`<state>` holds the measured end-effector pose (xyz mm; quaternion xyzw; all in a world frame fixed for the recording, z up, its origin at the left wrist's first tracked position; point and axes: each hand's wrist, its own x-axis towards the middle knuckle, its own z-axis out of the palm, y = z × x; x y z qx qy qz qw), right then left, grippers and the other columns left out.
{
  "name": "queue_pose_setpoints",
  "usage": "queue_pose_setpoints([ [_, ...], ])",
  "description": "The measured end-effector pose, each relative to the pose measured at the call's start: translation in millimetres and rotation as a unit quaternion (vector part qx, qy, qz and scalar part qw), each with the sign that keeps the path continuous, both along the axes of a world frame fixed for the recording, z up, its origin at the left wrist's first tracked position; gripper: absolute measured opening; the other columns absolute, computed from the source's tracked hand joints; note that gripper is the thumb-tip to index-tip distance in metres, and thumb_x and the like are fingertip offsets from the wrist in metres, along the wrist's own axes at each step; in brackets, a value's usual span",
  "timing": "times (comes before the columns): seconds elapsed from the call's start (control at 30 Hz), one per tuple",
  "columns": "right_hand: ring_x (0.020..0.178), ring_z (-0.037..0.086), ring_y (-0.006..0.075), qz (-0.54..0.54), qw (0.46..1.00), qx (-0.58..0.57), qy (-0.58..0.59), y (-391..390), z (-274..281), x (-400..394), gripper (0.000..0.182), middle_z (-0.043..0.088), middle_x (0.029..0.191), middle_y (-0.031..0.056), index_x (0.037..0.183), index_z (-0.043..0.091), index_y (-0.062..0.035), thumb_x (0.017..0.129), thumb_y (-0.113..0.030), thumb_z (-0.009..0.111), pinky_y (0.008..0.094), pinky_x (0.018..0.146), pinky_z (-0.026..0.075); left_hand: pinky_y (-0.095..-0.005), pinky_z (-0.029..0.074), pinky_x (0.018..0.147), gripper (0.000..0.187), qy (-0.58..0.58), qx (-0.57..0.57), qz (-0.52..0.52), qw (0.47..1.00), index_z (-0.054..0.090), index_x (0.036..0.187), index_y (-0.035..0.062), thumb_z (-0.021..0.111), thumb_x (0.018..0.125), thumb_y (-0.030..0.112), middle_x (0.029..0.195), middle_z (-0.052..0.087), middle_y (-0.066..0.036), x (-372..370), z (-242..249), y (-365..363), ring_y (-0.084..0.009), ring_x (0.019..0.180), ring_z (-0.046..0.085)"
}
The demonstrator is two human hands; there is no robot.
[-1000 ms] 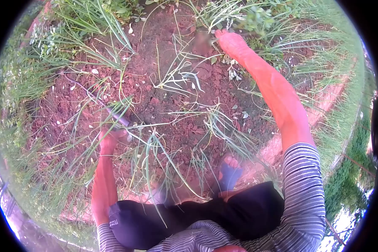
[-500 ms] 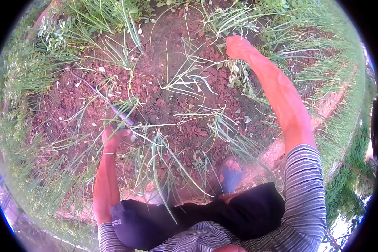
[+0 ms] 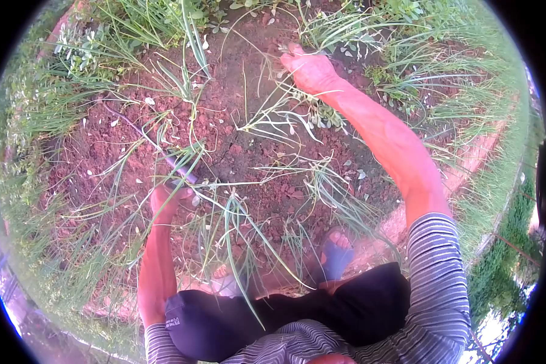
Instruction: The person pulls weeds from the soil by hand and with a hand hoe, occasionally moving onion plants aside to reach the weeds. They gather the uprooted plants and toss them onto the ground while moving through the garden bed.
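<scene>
My right hand (image 3: pixel 312 70) is closed round a leafy weed (image 3: pixel 326 115), whose pale leaves hang out below the wrist over the soil. Dry, thin strands lie beside its fingertips. My left hand (image 3: pixel 167 199) is low over the bed with its fingers curled, partly covered by green leaves; I cannot tell what it holds. Just above it lies a long, thin, purplish tool (image 3: pixel 179 167), its thicker end close to the fingers. Between the hands, onion plants (image 3: pixel 267 118) stand in loose soil, with another onion clump (image 3: pixel 232 206) right of my left hand.
Reddish-brown soil (image 3: pixel 224 148) shows between the plants, strewn with small pale leaves. Dense greenery (image 3: pixel 48 103) rings the bed. Onion plants (image 3: pixel 346 30) grow at the top right. My sandalled foot (image 3: pixel 337 252) is near the bed's front edge.
My right hand has moved left over the soil, carrying the weed with it. My left hand stays at about the same place near the tool.
</scene>
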<state>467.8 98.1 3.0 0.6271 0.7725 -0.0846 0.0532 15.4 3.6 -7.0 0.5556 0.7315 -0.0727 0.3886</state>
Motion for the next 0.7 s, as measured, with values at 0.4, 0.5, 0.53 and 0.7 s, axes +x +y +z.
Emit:
queue_pose_setpoints([
  [0.4, 0.101, 0.067, 0.0303, -0.056, 0.993, -0.072, -0.071, 40, -11, -4, 0.023, 0.071, 0.098, 0.0113, 0.099, 0.073, -0.0101, 0.084, -0.008, 0.056, 0.0404, 0.083, 0.055, -0.0332, 0.050, 0.063, 0.031, 0.025, -0.072, 0.013, 0.997, 0.073, 0.077, 0.0001, 0.087, 0.062, 0.024, 0.070, 0.071, -0.010, 10, 13, 7, -0.0184, 0.063, 0.066],
  [0.5, 0.101, 0.067, 0.0317, -0.059, 0.989, -0.132, -0.038, 38, 8, -11, 0.022, 0.070, 0.101, 0.0128, 0.098, 0.072, -0.0081, 0.085, -0.009, 0.056, 0.0404, 0.084, 0.055, -0.0333, 0.047, 0.052, 0.042, 0.013, -0.034, 0.001, 0.999, 0.071, 0.071, -0.0020, 0.089, 0.061, 0.034, 0.059, 0.066, -0.009, 9, 12, 6, -0.0175, 0.052, 0.061],
  [0.53, 0.101, 0.067, 0.0317, -0.034, 0.986, -0.158, -0.032, 26, 16, -12, 0.021, 0.070, 0.102, 0.0135, 0.098, 0.072, -0.0077, 0.085, -0.010, 0.056, 0.0401, 0.084, 0.056, -0.0327, 0.046, 0.048, 0.045, -0.002, -0.026, 0.009, 1.000, 0.071, 0.071, -0.0027, 0.090, 0.061, 0.036, 0.057, 0.065, -0.008, 5, 7, 3, -0.0172, 0.049, 0.060],
  [0.7, 0.087, 0.065, 0.0396, 0.054, 0.976, -0.210, 0.014, -42, 36, 6, 0.014, 0.067, 0.086, 0.0217, 0.090, 0.066, 0.0001, 0.079, -0.001, 0.057, 0.0452, 0.074, 0.054, -0.0292, 0.046, 0.041, 0.048, -0.007, -0.031, 0.035, 0.999, 0.069, 0.084, -0.0053, 0.093, 0.058, 0.027, 0.063, 0.067, -0.008, -1, -1, 1, -0.0157, 0.049, 0.059],
])
